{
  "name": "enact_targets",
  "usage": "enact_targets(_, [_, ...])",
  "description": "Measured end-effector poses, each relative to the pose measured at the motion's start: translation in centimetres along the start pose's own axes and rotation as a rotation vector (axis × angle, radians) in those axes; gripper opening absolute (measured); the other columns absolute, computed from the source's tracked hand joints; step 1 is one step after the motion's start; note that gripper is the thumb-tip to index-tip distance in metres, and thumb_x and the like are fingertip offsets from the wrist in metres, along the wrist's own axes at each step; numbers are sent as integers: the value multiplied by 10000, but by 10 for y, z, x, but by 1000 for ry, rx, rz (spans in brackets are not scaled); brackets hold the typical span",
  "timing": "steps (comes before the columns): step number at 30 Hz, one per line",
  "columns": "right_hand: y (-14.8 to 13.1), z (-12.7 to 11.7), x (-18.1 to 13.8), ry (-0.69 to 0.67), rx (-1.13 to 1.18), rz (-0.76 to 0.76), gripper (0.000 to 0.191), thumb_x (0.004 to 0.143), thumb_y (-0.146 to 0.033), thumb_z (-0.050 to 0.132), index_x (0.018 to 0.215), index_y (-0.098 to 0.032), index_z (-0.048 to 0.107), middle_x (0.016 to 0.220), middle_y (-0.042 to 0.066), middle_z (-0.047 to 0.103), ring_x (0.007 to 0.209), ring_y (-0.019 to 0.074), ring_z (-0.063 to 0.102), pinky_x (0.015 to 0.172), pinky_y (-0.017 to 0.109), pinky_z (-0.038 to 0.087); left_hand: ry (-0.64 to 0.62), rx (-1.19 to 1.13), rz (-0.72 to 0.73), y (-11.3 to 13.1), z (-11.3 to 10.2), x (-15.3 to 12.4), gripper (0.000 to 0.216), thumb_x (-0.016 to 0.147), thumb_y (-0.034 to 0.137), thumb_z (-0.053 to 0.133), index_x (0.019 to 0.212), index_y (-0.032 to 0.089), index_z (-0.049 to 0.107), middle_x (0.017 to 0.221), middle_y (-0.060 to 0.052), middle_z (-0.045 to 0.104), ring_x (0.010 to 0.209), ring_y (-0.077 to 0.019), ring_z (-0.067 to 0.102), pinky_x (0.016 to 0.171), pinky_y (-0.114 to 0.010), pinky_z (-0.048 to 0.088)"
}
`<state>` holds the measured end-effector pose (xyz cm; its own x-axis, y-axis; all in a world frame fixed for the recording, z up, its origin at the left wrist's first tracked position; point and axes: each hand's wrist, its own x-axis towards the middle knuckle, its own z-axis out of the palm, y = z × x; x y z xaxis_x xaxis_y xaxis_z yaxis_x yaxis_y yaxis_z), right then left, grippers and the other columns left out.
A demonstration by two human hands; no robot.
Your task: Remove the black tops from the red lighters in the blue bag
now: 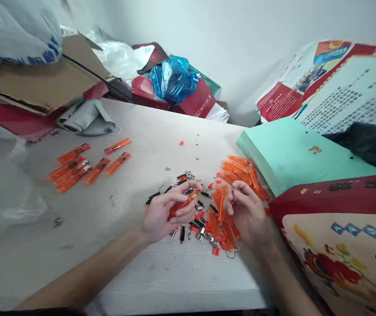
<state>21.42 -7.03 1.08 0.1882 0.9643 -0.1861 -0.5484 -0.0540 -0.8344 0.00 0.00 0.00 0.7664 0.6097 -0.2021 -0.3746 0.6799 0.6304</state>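
My left hand (161, 216) is closed around an orange lighter body (181, 206), its upper end toward the fingertips. To the right, my right hand (251, 217) has its fingers curled and thumb pressed in; whatever may be between the fingertips is too small to make out. Under and between the hands lies a pile of small lighter parts: black pieces (182, 235), metal caps (200, 234) and red bits (216, 251). Orange lighter bodies (227, 232) lie beside my right hand, with another heap of orange bodies (240, 169) behind it.
Several lighters with dark and metal tops (72, 175) lie at the left of the white table (125, 272). A mint-green box (283, 153) and a red carton (335, 245) border the right side. Along the back are a blue plastic bag (174, 79) and cardboard (72, 74).
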Motion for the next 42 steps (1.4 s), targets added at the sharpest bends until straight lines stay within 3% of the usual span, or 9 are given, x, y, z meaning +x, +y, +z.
enact_targets(10, [4,0,6,17,-29,35,168,849,-318,849,923,-209,745,809,-32,701,436,20,439,475,195,392,6,-13,2,1,5,0,231,873,167,513,1067,181,637,546,88,362,424,-69,153,497,-250,194])
enact_targets(15, [9,-9,5,79,-113,1,311,935,-513,775,926,-204,736,557,-66,605,384,31,269,444,205,345,48,-6,4,0,7,0,219,865,165,529,1054,171,639,549,82,376,418,-65,167,485,-236,210])
enact_targets(18, [12,-11,2,92,-306,-78,336,968,-520,741,853,-207,707,547,-43,607,441,70,379,451,219,333,103,18,28,3,6,0,213,886,161,539,1079,168,629,579,59,430,443,-75,253,500,-220,283])
enact_targets(20, [15,-11,1,59,-532,-193,266,1012,-447,704,881,-216,722,622,-20,664,523,104,518,507,237,401,158,42,65,8,4,0,208,918,163,549,1115,178,616,628,30,498,491,-93,370,538,-213,364])
enact_targets(23, [20,-11,3,-27,-886,-455,135,1047,-316,655,1014,-233,756,836,19,766,760,173,698,711,303,536,273,90,171,20,-2,0,201,946,156,577,1140,202,596,742,-23,616,609,-131,526,612,-219,465])
enact_targets(26, [22,-13,11,-100,-1135,-633,119,1045,-222,641,1083,-234,753,1012,47,791,951,222,724,884,370,551,393,95,300,33,-7,1,183,946,122,590,1111,201,602,778,-42,633,647,-143,558,624,-221,498])
enact_targets(33, [23,5,38,-250,-1659,-536,76,1006,-221,708,1046,-249,767,1032,52,773,1005,286,637,890,448,471,418,37,289,37,-13,6,102,1009,163,548,982,159,646,661,38,415,477,-77,340,471,-183,382])
enact_targets(37, [34,11,45,-241,-1678,-538,67,1005,-248,712,1051,-231,756,1065,72,769,1059,313,616,917,467,429,413,27,270,32,-11,8,119,1009,159,541,974,152,655,661,39,404,477,-71,332,461,-171,366])
enact_targets(42, [41,6,43,-246,-1632,-533,52,1018,-243,703,1057,-241,737,1043,37,768,1034,272,618,903,424,408,413,30,244,28,-8,8,127,1008,165,551,993,145,675,655,32,426,484,-72,355,467,-167,381])
